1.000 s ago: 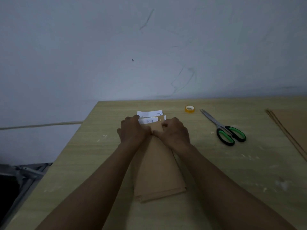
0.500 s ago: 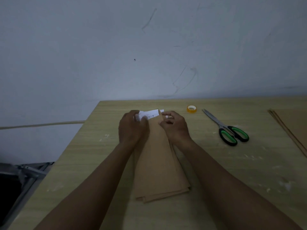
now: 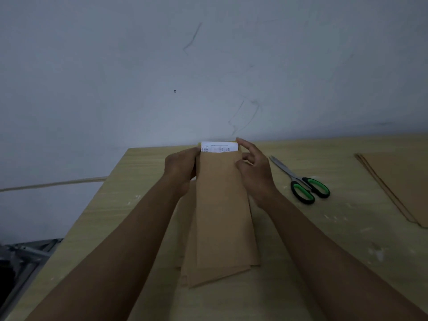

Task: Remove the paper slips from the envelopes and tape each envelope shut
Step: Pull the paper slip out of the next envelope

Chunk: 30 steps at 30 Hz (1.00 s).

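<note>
A long brown envelope [image 3: 222,205] is lifted at its far end over a stack of brown envelopes [image 3: 192,272] on the wooden table [image 3: 120,218]. A white printed paper slip [image 3: 218,147] sticks out of its open top. My left hand [image 3: 181,167] grips the envelope's upper left edge. My right hand [image 3: 253,167] holds the upper right edge, thumb on the front, fingers spread by the slip's right corner. The tape roll is hidden behind my right hand.
Green-handled scissors [image 3: 301,179] lie on the table right of my right hand. More brown envelopes [image 3: 398,181] are piled at the far right. The table's left edge drops to a metal frame [image 3: 25,256] on the floor. A wall rises directly behind the table.
The top envelope has been raised off the stack and held upright-tilted. The slip now shows squarely out of its mouth. My right hand moved to the right edge, covering the tape roll.
</note>
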Each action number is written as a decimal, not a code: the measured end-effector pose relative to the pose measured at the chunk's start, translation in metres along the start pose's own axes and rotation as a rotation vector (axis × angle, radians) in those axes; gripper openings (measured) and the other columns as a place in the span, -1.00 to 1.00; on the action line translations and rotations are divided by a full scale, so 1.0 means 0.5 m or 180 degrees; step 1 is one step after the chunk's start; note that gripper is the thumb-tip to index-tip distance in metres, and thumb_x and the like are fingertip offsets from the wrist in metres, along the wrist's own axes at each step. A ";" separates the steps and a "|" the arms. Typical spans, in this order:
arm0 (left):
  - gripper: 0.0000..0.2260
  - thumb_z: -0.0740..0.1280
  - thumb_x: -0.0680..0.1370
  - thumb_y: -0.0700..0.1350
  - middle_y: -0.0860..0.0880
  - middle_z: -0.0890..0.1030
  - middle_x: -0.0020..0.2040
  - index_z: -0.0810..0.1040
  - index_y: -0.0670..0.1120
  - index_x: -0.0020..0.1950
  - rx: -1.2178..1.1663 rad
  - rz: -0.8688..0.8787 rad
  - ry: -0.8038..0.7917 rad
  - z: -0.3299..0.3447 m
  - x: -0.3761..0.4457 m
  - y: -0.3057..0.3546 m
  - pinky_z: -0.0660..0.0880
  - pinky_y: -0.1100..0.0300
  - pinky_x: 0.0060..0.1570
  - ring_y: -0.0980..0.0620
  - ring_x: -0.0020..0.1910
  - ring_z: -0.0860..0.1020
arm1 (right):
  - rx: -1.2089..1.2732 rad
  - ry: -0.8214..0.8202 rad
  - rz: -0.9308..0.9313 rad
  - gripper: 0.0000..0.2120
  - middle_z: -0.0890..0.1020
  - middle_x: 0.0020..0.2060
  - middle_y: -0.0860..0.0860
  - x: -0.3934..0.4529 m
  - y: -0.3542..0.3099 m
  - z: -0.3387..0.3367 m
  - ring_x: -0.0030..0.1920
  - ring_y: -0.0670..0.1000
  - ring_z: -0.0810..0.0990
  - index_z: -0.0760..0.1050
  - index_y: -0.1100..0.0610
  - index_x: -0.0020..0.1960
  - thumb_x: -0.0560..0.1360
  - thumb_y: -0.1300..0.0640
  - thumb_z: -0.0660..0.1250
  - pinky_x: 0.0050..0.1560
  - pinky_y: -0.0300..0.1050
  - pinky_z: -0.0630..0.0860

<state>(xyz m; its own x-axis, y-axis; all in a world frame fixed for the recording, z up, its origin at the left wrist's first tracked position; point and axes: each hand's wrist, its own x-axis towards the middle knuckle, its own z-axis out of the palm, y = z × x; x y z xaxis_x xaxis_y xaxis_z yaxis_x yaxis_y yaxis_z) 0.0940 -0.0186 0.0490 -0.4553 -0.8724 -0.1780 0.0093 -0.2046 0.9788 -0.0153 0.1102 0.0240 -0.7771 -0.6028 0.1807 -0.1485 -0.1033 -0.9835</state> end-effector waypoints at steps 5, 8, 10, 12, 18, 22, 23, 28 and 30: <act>-0.90 0.42 0.52 -0.14 -0.08 0.66 -0.23 0.71 -0.12 -0.14 0.0030 0.0141 -0.0409 0.042 -0.017 -0.001 0.56 0.15 -0.20 0.00 -0.24 0.58 | -0.0633 0.0188 -0.0456 -0.58 0.56 0.15 -0.05 0.015 0.003 -0.036 0.04 -0.13 0.56 0.53 -0.12 0.30 0.52 0.23 0.28 0.02 -0.22 0.52; -0.87 0.40 0.55 -0.12 -0.12 0.72 -0.04 0.73 -0.11 -0.02 0.0052 0.0253 -0.0530 0.067 -0.025 -0.004 0.58 0.12 -0.14 -0.02 -0.12 0.65 | -0.1103 0.0379 -0.1035 -0.72 0.54 0.19 0.00 0.028 -0.006 -0.047 0.17 -0.14 0.49 0.60 0.05 0.24 0.54 0.15 0.37 0.21 -0.43 0.34; -0.87 0.39 0.56 -0.13 -0.15 0.71 -0.04 0.72 -0.12 -0.01 -0.0006 0.0299 -0.0545 0.083 -0.032 -0.002 0.58 0.12 -0.15 -0.02 -0.13 0.63 | -0.1244 0.0439 -0.1251 -0.77 0.53 0.18 0.02 0.038 -0.014 -0.056 0.14 -0.17 0.47 0.64 0.09 0.17 0.51 0.16 0.41 0.15 -0.52 0.30; -0.87 0.38 0.57 -0.13 -0.15 0.72 -0.01 0.72 -0.12 0.01 -0.0055 0.0317 -0.0568 0.096 -0.039 0.001 0.58 0.11 -0.12 0.00 -0.12 0.64 | -0.1312 0.0448 -0.1273 -0.80 0.52 0.16 0.00 0.047 -0.019 -0.067 0.14 -0.17 0.48 0.66 0.09 0.12 0.49 0.17 0.42 0.16 -0.42 0.35; -0.85 0.36 0.59 -0.06 -0.06 0.73 -0.01 0.73 -0.05 -0.01 -0.0067 0.0443 -0.0517 0.123 -0.042 0.008 0.59 0.01 0.09 -0.06 0.05 0.67 | -0.1290 0.0514 -0.1369 -0.89 0.58 -0.01 -0.06 0.048 -0.027 -0.091 0.01 -0.15 0.54 0.67 0.06 -0.02 0.46 0.17 0.46 0.01 -0.45 0.37; -0.83 0.34 0.59 -0.04 -0.05 0.73 0.00 0.72 -0.02 0.01 0.0009 0.0534 -0.0501 0.136 -0.047 0.013 0.56 -0.10 0.22 -0.08 0.09 0.66 | -0.1308 0.0558 -0.1427 -0.84 0.58 0.02 -0.03 0.047 -0.036 -0.098 0.04 -0.11 0.56 0.66 0.04 0.04 0.46 0.15 0.45 0.08 -0.26 0.46; -0.83 0.34 0.59 -0.04 -0.04 0.73 0.00 0.73 -0.01 0.00 0.0013 0.0550 -0.0501 0.138 -0.049 0.016 0.56 -0.10 0.23 -0.08 0.09 0.66 | -0.1349 0.0549 -0.1425 -0.83 0.58 0.03 -0.03 0.047 -0.040 -0.100 0.05 -0.09 0.56 0.66 0.03 0.04 0.46 0.14 0.45 0.09 -0.23 0.47; -0.84 0.34 0.59 -0.05 -0.05 0.73 -0.01 0.72 -0.02 -0.03 -0.0024 0.0651 -0.0449 0.149 -0.061 0.037 0.57 -0.07 0.21 -0.09 0.10 0.65 | -0.1353 0.0536 -0.1388 -0.91 0.56 0.02 -0.05 0.052 -0.067 -0.109 0.05 -0.09 0.55 0.64 0.00 -0.04 0.45 0.12 0.46 0.05 -0.22 0.47; -0.84 0.34 0.60 -0.06 -0.05 0.72 0.00 0.72 -0.04 0.00 -0.0070 0.0703 -0.0472 0.151 -0.064 0.050 0.57 -0.03 0.17 -0.08 0.10 0.66 | -0.1357 0.0578 -0.1436 -0.88 0.57 0.03 -0.04 0.056 -0.081 -0.112 0.04 -0.10 0.55 0.64 0.02 0.00 0.46 0.11 0.45 0.07 -0.24 0.47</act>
<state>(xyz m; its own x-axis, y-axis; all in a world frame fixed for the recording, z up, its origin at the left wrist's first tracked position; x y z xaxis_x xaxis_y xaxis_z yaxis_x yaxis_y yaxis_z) 0.0414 0.0379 0.0867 -0.5656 -0.8226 0.0580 0.1415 -0.0275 0.9896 -0.0654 0.1417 0.0692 -0.6672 -0.4263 0.6108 -0.6855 0.0305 -0.7274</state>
